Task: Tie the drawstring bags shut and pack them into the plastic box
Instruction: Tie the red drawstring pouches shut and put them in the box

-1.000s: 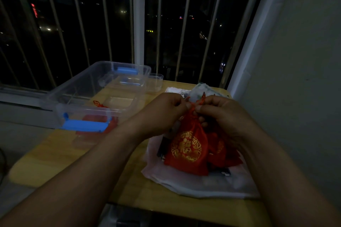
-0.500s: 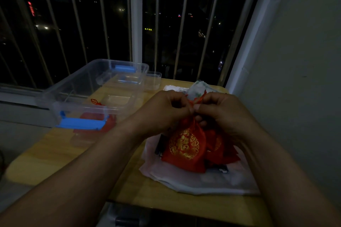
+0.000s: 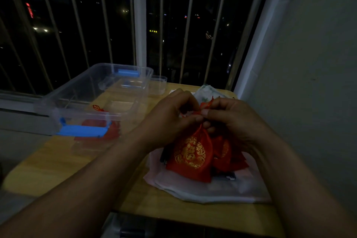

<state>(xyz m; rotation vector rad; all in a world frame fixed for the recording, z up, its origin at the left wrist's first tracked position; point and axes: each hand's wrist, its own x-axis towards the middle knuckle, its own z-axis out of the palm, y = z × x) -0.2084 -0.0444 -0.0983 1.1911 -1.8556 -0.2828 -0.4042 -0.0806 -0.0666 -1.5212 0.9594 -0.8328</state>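
Two grips are clamped on one cord [image 3: 206,104]: your left grip [image 3: 170,116] and right grip [image 3: 231,120] pinch it at the neck of the bag [image 3: 191,152], upright beneath them, with the box [image 3: 87,87] nearer your left.

Red gold-printed bag [image 3: 190,155] upright; clear blue-latched box [image 3: 87,115] left, perhaps lidless.

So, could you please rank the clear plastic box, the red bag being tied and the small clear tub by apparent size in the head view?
1. clear plastic box, plainly largest.
2. red bag.
3. small clear tub, smallest in view; it sits farther from the camera than the bag, so their true sizes are unsure.
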